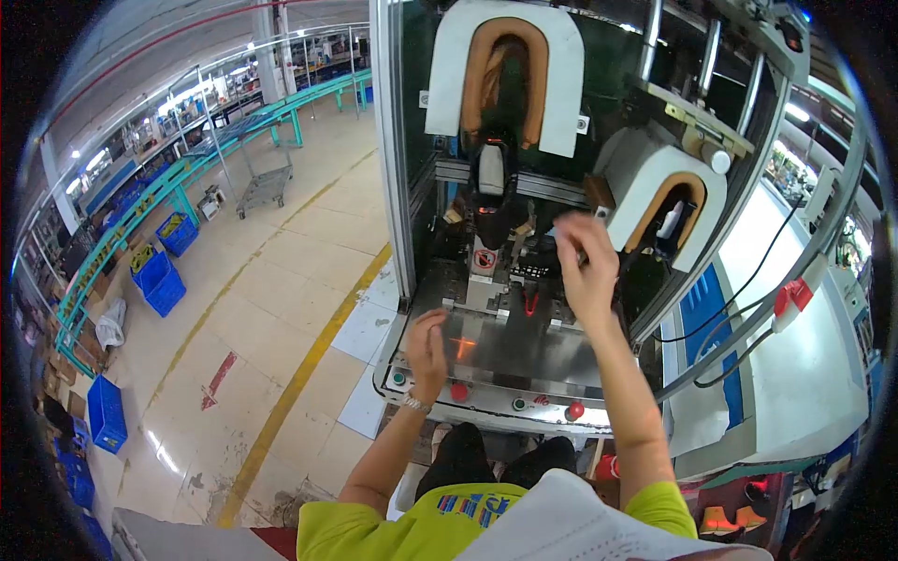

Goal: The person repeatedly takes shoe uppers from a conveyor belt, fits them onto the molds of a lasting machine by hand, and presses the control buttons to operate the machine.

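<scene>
My left hand (pixel 427 353), with a metal-band watch (pixel 416 403) on its wrist, hovers over the left front of the machine's metal plate (pixel 524 351). Its fingers are loosely extended around nothing. Raised at the machine's right side, my right hand (pixel 589 266) has its fingers apart and slightly bent, with nothing visible in it. Just beyond it is the right white housing with a tan U-shaped pad (pixel 690 192). A second tan U-shaped pad (pixel 535 79) sits higher up in the left white housing. Below that stands a dark clamp-like assembly (pixel 491 182), its details hard to make out.
Red and green buttons line the machine's front edge, including a red button (pixel 574 409). A metal upright (pixel 395 150) bounds its left side. Blue crates (pixel 161 282) and a trolley (pixel 266 187) stand on the floor to the left. At right is a white machine (pixel 804 365) with hanging cables.
</scene>
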The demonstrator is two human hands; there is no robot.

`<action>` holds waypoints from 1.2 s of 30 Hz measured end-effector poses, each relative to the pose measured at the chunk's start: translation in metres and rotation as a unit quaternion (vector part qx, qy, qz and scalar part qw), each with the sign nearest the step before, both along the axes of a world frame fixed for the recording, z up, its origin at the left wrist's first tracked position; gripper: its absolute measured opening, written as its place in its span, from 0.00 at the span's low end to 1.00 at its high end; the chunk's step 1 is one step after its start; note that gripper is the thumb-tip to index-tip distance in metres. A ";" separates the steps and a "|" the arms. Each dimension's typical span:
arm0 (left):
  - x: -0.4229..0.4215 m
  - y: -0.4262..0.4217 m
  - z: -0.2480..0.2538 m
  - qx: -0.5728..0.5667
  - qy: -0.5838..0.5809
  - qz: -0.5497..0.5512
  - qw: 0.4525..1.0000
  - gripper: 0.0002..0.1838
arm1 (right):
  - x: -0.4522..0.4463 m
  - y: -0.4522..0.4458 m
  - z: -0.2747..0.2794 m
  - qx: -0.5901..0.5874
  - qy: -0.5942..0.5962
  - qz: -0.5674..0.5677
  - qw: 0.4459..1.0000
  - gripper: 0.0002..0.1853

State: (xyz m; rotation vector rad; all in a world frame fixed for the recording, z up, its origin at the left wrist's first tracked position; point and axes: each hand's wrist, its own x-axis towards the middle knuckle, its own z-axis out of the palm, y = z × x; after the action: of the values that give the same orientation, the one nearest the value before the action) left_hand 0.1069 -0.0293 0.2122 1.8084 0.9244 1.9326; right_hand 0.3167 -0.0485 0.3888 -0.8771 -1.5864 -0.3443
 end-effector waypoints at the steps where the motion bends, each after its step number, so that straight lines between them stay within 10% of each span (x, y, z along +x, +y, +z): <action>1: 0.006 0.000 0.009 -0.004 -0.006 -0.012 1.000 0.09 | -0.012 0.013 0.023 0.022 -0.028 0.001 0.999 0.08; 10: 0.013 -0.012 0.036 -0.048 -0.008 -0.047 0.998 0.09 | -0.034 0.100 0.082 0.032 -0.220 -0.103 0.969 0.06; 17: -0.012 -0.014 0.069 -0.107 -0.088 -0.154 0.978 0.22 | -0.013 -0.013 0.058 0.105 -0.014 -0.124 0.987 0.08; 26: 0.074 -0.076 0.081 -0.371 -0.142 -0.673 0.624 0.24 | 0.118 -0.121 -0.041 -0.076 0.134 0.025 0.988 0.09; 36: 0.230 -0.161 0.017 -0.529 -0.060 -0.624 0.571 0.16 | 0.128 -0.353 -0.168 -0.350 0.298 -0.250 0.852 0.28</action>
State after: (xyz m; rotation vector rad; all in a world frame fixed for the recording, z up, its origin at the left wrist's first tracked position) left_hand 0.3373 -0.1899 0.2289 0.9107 0.2881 0.3121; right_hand 0.4444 -0.4014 0.2206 -1.7758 -0.8564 0.1775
